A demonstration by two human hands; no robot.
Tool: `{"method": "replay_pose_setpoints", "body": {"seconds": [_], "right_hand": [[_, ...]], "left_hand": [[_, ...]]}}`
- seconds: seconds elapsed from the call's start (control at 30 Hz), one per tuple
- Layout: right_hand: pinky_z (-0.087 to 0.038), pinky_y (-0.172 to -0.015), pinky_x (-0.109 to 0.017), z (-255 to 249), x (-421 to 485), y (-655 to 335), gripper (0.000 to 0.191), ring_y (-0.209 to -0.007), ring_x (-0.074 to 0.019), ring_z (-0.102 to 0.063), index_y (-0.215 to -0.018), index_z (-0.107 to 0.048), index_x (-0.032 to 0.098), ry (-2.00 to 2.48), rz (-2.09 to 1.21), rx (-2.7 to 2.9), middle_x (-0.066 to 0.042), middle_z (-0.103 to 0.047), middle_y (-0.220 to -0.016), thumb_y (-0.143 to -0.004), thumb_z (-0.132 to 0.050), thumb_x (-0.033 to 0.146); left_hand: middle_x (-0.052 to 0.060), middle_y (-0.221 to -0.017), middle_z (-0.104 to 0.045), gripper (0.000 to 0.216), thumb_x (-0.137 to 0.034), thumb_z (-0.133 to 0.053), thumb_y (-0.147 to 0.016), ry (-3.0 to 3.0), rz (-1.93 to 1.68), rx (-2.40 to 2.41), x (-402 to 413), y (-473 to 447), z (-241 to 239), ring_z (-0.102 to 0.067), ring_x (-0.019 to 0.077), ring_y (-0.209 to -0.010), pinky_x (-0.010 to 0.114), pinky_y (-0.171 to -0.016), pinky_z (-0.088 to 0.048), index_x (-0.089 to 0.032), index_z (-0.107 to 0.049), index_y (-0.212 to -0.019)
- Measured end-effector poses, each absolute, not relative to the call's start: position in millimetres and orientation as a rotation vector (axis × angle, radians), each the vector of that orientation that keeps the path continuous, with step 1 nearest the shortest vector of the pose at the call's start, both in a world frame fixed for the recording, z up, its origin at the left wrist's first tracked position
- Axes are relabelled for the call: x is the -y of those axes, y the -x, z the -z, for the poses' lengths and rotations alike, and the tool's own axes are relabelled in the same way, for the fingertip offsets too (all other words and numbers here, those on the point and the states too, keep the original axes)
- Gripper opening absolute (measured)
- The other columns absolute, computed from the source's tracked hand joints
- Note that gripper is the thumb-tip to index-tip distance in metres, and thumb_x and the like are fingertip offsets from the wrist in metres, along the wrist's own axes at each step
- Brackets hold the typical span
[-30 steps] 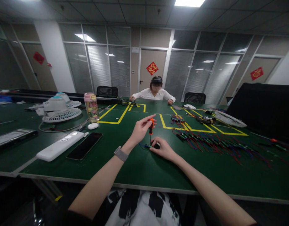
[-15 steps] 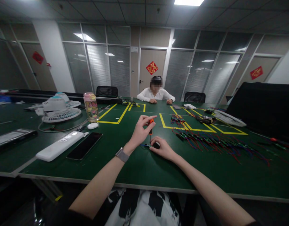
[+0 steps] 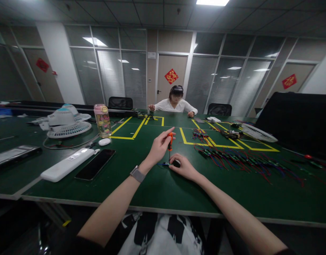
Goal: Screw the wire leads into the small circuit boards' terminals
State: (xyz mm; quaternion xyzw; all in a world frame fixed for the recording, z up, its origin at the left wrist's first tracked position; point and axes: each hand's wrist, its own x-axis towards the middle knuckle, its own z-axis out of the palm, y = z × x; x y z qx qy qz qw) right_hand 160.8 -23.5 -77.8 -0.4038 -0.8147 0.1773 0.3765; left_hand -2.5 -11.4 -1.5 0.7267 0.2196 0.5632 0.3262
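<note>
My left hand (image 3: 160, 145) is closed on the orange-and-black handle of a screwdriver (image 3: 170, 143), index finger stretched out past its top. The screwdriver stands upright, its thin shaft pointing down at a small circuit board (image 3: 166, 164) on the green table. Thumb and fingers of my right hand (image 3: 183, 167) are curled at the board's right side, by the lower end of the shaft, and hold the board against the table. The hand partly hides a dark piece there, and the exact tip contact is too small to make out.
Several wired circuit boards (image 3: 239, 158) lie in a row to the right. On the left are a phone (image 3: 96, 164), a long white device (image 3: 68, 164), a drink bottle (image 3: 102, 121) and white fan parts (image 3: 68, 126). Across the table sits a person (image 3: 176, 102).
The fingers of my left hand have shifted around the screwdriver handle, baring more of it. My right hand stays at the board. The person opposite has moved one hand outward and raised it.
</note>
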Motion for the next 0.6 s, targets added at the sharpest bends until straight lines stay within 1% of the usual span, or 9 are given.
{"method": "replay_pose_setpoints", "body": {"seconds": [0.07,0.13,0.2,0.27,0.33,0.4,0.47,0.53,0.6], "right_hand": [[-0.047,-0.084,-0.034,78.0,23.2,-160.8,0.008,-0.087,-0.0188,-0.060,-0.077,-0.060,0.018,1.032,-0.452,2.090,-0.005,-0.062,-0.090,-0.073,-0.065,0.014],[-0.047,-0.084,-0.034,78.2,23.1,-160.7,0.008,-0.087,-0.0187,-0.059,-0.077,-0.060,0.018,1.032,-0.451,2.092,-0.005,-0.062,-0.090,-0.073,-0.065,0.014],[-0.047,-0.084,-0.034,78.4,23.2,-160.6,0.008,-0.086,-0.0185,-0.059,-0.077,-0.059,0.018,1.030,-0.447,2.093,-0.005,-0.062,-0.090,-0.074,-0.065,0.014],[-0.047,-0.084,-0.034,78.4,23.5,-160.5,0.008,-0.086,-0.0184,-0.059,-0.077,-0.059,0.018,1.029,-0.445,2.094,-0.005,-0.062,-0.090,-0.074,-0.065,0.014],[-0.047,-0.083,-0.033,78.4,23.7,-160.4,0.008,-0.086,-0.0184,-0.059,-0.077,-0.059,0.018,1.033,-0.446,2.090,-0.005,-0.062,-0.090,-0.074,-0.065,0.014],[-0.047,-0.084,-0.034,78.4,23.8,-160.2,0.008,-0.086,-0.0182,-0.059,-0.078,-0.059,0.018,1.039,-0.445,2.085,-0.004,-0.062,-0.090,-0.074,-0.065,0.014],[-0.047,-0.084,-0.034,78.4,23.8,-160.2,0.008,-0.085,-0.0181,-0.059,-0.078,-0.060,0.018,1.041,-0.443,2.085,-0.005,-0.062,-0.091,-0.074,-0.065,0.014],[-0.047,-0.085,-0.035,78.3,23.8,-160.2,0.008,-0.085,-0.0183,-0.059,-0.078,-0.060,0.018,1.042,-0.441,2.088,-0.005,-0.062,-0.091,-0.074,-0.065,0.014],[-0.047,-0.085,-0.035,78.2,23.8,-160.4,0.008,-0.085,-0.0185,-0.059,-0.077,-0.060,0.018,1.042,-0.442,2.088,-0.005,-0.062,-0.091,-0.074,-0.065,0.014]], "left_hand": [[0.006,-0.104,-0.060,0.036,-0.027,-0.051,-0.089,-1.931,-1.531,-0.616,11.3,2.0,2.4,-0.059,0.0138,-0.089,0.025,-0.080,-0.049,-0.023,-0.057,-0.124],[0.005,-0.101,-0.058,0.032,-0.028,-0.057,-0.085,-1.981,-1.596,-0.684,11.5,2.2,2.5,-0.057,0.0137,-0.089,0.024,-0.079,-0.049,-0.023,-0.063,-0.117],[0.005,-0.105,-0.056,0.031,-0.029,-0.055,-0.087,-2.008,-1.596,-0.707,11.7,2.9,2.0,-0.056,0.0143,-0.094,0.024,-0.080,-0.048,-0.024,-0.063,-0.117],[0.006,-0.111,-0.057,0.034,-0.027,-0.047,-0.091,-1.994,-1.552,-0.669,11.5,3.3,1.5,-0.057,0.0150,-0.100,0.025,-0.085,-0.047,-0.024,-0.059,-0.123],[0.006,-0.112,-0.059,0.037,-0.026,-0.042,-0.093,-1.959,-1.514,-0.619,11.2,3.0,1.6,-0.058,0.0151,-0.101,0.026,-0.087,-0.047,-0.024,-0.053,-0.129],[0.006,-0.107,-0.060,0.037,-0.026,-0.046,-0.092,-1.945,-1.533,-0.625,10.9,2.6,2.2,-0.059,0.0145,-0.095,0.027,-0.085,-0.048,-0.023,-0.054,-0.128],[0.005,-0.102,-0.059,0.035,-0.028,-0.053,-0.088,-1.972,-1.598,-0.691,11.0,2.5,2.5,-0.058,0.0140,-0.090,0.025,-0.082,-0.049,-0.023,-0.059,-0.122],[0.005,-0.102,-0.056,0.032,-0.029,-0.056,-0.086,-1.998,-1.638,-0.752,11.0,2.8,2.1,-0.057,0.0142,-0.092,0.024,-0.080,-0.049,-0.024,-0.063,-0.117],[0.006,-0.109,-0.055,0.032,-0.028,-0.051,-0.089,-1.984,-1.617,-0.735,10.7,3.0,1.3,-0.056,0.0149,-0.099,0.025,-0.083,-0.048,-0.025,-0.062,-0.119]]}}
